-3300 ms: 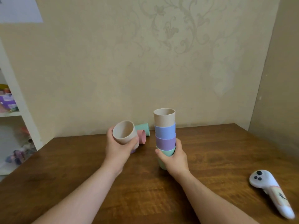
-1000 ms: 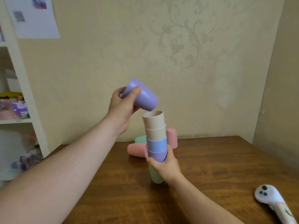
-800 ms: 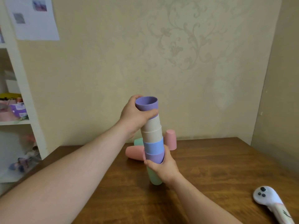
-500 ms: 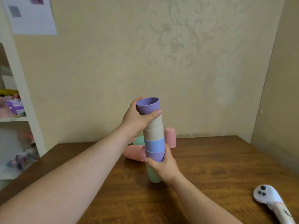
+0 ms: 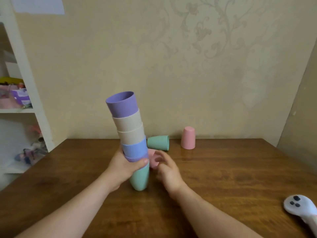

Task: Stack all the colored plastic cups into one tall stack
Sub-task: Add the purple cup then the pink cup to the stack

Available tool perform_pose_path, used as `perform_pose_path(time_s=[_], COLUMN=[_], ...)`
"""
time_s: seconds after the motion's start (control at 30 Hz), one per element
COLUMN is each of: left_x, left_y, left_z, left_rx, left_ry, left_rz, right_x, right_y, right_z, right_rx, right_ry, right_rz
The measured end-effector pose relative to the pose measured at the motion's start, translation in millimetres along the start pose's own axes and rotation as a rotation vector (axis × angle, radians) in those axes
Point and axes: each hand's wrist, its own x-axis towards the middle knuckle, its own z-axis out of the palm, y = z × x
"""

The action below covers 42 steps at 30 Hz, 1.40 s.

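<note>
The left hand (image 5: 124, 166) has taken over from the right, clamped around the leaning stack of nested plastic cups (image 5: 129, 136), now topped with purple, on the wooden table (image 5: 223, 169). The blurred right hand (image 5: 169, 170), fingers apart, reaches for a half-hidden pink cup (image 5: 153, 158); three remain.

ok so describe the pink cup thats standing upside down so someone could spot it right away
Look to the far edge of the wooden table, where it meets the wall. To the right of the green cup on its side stands the upside-down pink cup. It is the only loose cup standing on its rim; the other pink cup lies on its side by the hands.
</note>
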Motion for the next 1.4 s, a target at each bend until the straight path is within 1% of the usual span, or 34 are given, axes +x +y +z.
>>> perform_pose_path(time_s=[0.03, 0.07, 0.13, 0.2, 0.23, 0.3, 0.33, 0.37, 0.43, 0.53, 0.63, 0.73, 0.77, 0.83, 0.9, 0.97, 1.07, 1.17, 1.3, 1.4], left_x=[3, 6, 11, 14, 15, 14, 13, 13, 13, 10, 7, 6, 6, 6, 8, 9, 11, 12, 12, 12], left_y=[-3, -5, -10, -11, -12, -14, -14, -14, -14, -16, -15, -13, -11, -9, -8, -6, -3, 3, 11, 12], left_z=[-10, -18, -32, -39, -40, -38, -36, -34, -30, -24, -21, -16, -14, -7, 2, 16, 34, 48, 61, 64], left_rx=[0.025, 0.04, 0.032, 0.006, 0.0, -0.006, -0.01, -0.019, -0.032, -0.06, -0.097, -0.108, -0.113, -0.114, -0.107, -0.104, -0.101, -0.108, -0.086, -0.09], left_ry=[0.063, 0.11, 0.166, 0.201, 0.211, 0.221, 0.222, 0.221, 0.208, 0.18, 0.193, 0.193, 0.198, 0.197, 0.2, 0.194, 0.185, 0.2, 0.229, 0.226], left_rz=[-0.004, -0.008, -0.014, -0.025, -0.025, -0.016, -0.012, -0.013, -0.014, -0.018, -0.017, -0.02, -0.02, -0.016, -0.014, -0.009, -0.004, 0.003, 0.003, -0.004], right_x=[9, 17, 30, 40, 44, 46, 45, 45, 42, 39, 35, 32, 31, 30, 27, 22, 19, 18, 14, 6], right_y=[0, -1, -11, -15, -13, -5, 0, 5, 7, 4, 5, 3, 1, -6, -12, -18, -29, -37, -39, -44], right_z=[-1, -2, 1, 8, 13, 26, 32, 36, 40, 35, 27, 13, 5, -17, -43, -75, -120, -149, -154, -141], right_rx=[-0.133, -0.273, -0.519, -0.699, -0.774, -0.832, -0.826, -0.796, -0.747, -0.685, -0.694, -0.58, -0.515, -0.366, -0.2, -0.133, -0.22, -0.321, -0.335, -0.325], right_ry=[0.093, 0.152, 0.14, 0.022, -0.064, -0.215, -0.231, -0.203, -0.103, 0.0, 0.012, 0.05, 0.076, 0.094, 0.055, 0.015, 0.026, 0.065, 0.108, 0.064], right_rz=[0.016, 0.033, 0.076, 0.093, 0.084, 0.067, 0.065, 0.067, 0.054, 0.052, 0.028, 0.033, 0.068, 0.197, 0.355, 0.44, 0.485, 0.535, 0.591, 0.569])
